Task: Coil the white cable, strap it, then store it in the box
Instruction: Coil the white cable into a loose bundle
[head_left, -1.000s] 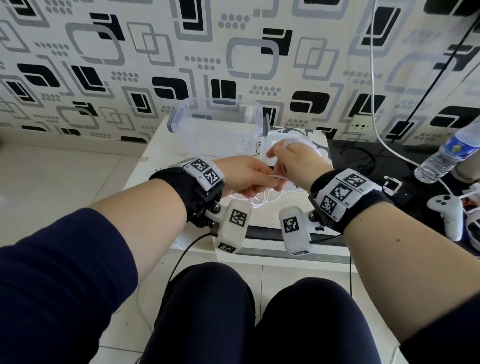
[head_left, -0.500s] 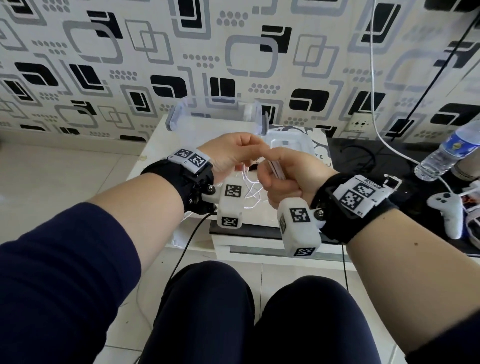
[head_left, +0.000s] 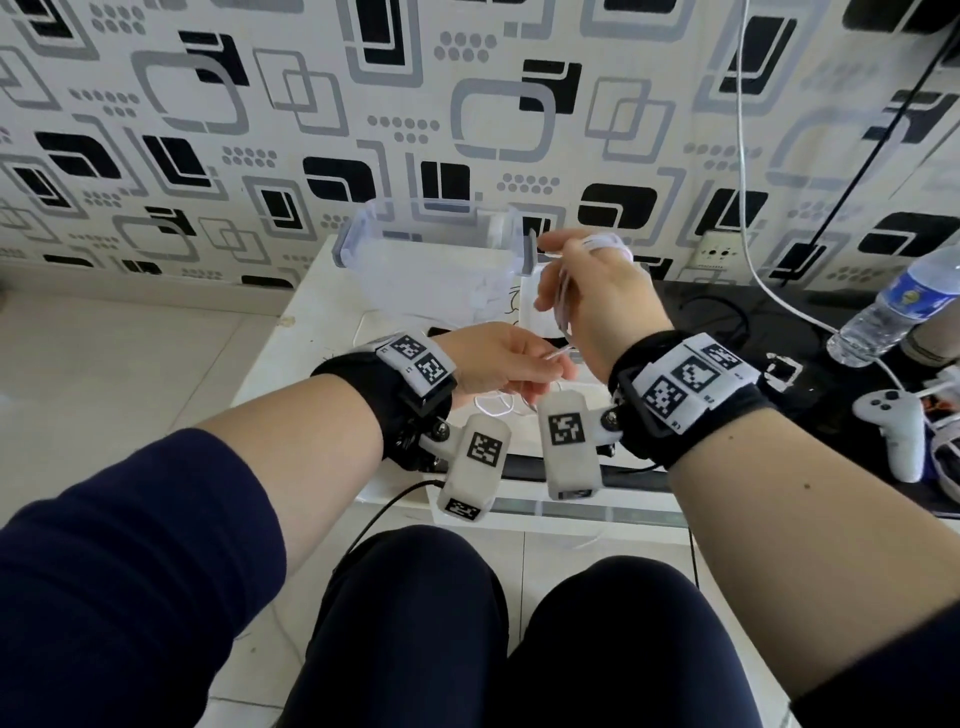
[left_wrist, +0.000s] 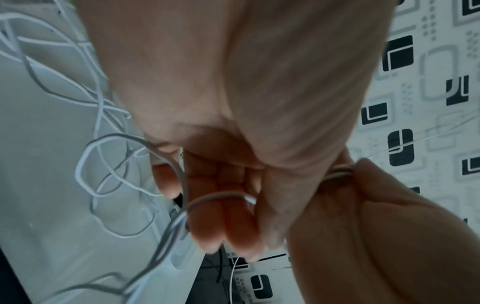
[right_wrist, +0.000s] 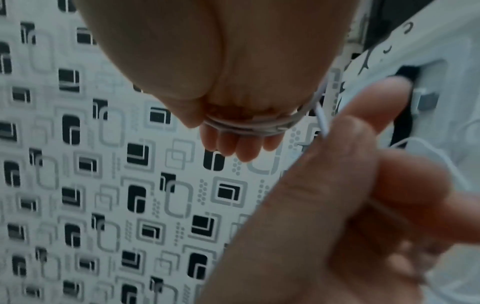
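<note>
White cable (head_left: 605, 243): several turns are wound around the straightened fingers (right_wrist: 244, 148) of the right hand (head_left: 597, 296); one strand drops from there to the left hand (head_left: 498, 358), and the loose remainder lies in tangled loops (left_wrist: 109, 164) on the counter (head_left: 291, 332)
Right hand: raised above the counter in front of the box, fingers held together and fairly straight, serving as the form for the coil
Left hand: lower and nearer the body, thumb and fingers (left_wrist: 223, 222) curled, pinching the strand just below the right hand
Box (head_left: 431, 244): clear plastic, open, at the far edge of the counter against the patterned wall; its lid (head_left: 540, 306) lies beside it, partly hidden by the right hand
Strap: cannot be made out
Off to the right: water bottle (head_left: 898, 306) lying on a dark surface, white game controller (head_left: 893, 431) nearer
</note>
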